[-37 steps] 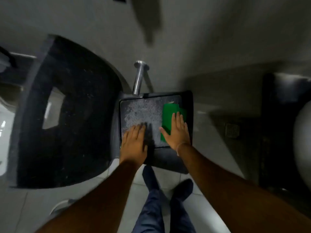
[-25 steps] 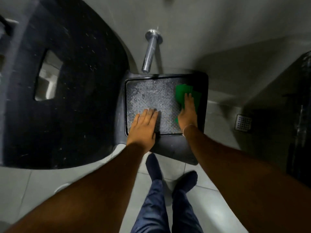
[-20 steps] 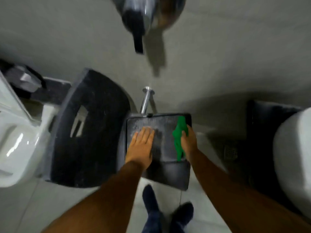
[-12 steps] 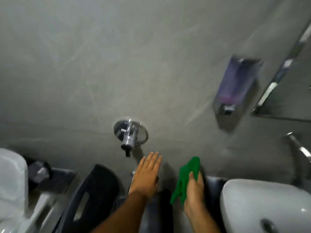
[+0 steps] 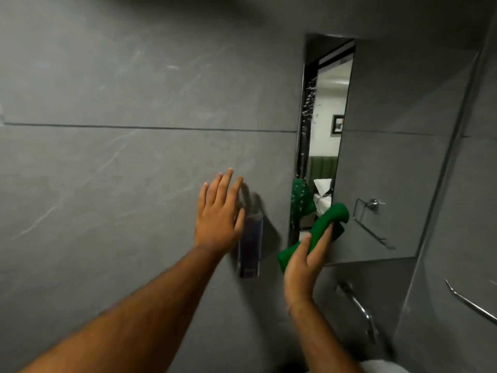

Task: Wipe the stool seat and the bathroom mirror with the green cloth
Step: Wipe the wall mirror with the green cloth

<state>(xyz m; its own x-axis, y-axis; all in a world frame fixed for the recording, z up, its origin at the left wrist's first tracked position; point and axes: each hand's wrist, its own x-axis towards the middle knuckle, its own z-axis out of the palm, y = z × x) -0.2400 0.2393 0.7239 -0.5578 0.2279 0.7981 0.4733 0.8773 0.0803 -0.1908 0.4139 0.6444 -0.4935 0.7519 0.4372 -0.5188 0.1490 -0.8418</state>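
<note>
Right hand (image 5: 305, 261) raised, clasping green cloth (image 5: 318, 229) at mirror (image 5: 376, 162) — left hand (image 5: 217, 214) splayed, empty

no legible text, labels, brands or nos. anywhere in view

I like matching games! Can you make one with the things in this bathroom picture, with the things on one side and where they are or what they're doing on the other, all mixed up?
Things:
1. green cloth
2. left hand
3. soap dispenser
4. mirror

Descriptions:
A. open, fingers spread, holding nothing
B. bunched up in the right hand
C. on the grey wall, showing a towel holder
D. fixed to the wall just left of the mirror, partly behind a hand

Pairs: 1-B, 2-A, 3-D, 4-C
</note>
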